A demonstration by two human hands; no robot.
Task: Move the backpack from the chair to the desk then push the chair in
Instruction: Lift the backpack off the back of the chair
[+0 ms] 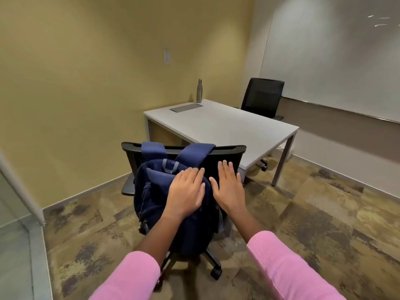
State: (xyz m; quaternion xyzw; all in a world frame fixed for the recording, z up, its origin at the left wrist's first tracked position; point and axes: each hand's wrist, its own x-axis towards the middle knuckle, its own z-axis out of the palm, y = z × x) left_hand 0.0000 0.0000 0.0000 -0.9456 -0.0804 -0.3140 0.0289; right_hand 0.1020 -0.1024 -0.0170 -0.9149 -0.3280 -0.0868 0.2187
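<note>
One navy blue fabric backpack [173,204] sits on the seat of a black mesh-backed office chair [227,156], its two blue shoulder straps [194,151] draped over the top of the backrest. Two hands reach out from pink sleeves [283,263]: the left hand [186,191] lies flat and spread on the upper part of the backpack, gripping nothing, and the right hand [229,187] hovers flat and spread just beside it, before the backrest. Beyond stands one white rectangular counter [227,126] carrying one silver metal bottle [199,90] and one grey flat panel [186,107]. A second black chair [263,96] is tucked at its far side.
</note>
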